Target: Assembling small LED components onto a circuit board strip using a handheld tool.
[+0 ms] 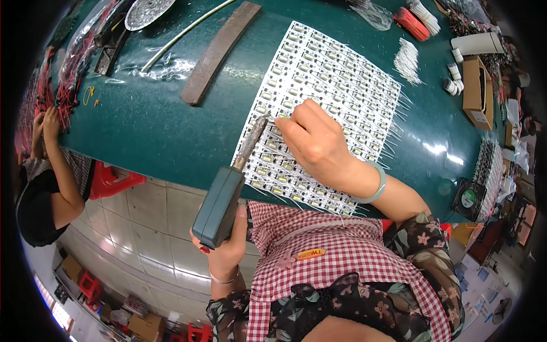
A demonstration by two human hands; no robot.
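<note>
Left hand (225, 248) around soldering iron (228, 191) — right hand (313, 139) fingertips pinched on white LED strip panel (336, 80), green table (148, 119).

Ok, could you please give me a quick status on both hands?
Left hand gripping soldering iron, tip at LED panel. Right hand pressing on panel. Nothing blocking.

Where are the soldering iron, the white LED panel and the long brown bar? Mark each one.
soldering iron (221, 208): head view, on its dark green handle in the left hand.
white LED panel (336, 71): head view, on its bare upper middle.
long brown bar (219, 51): head view, on the middle of its length.
</note>
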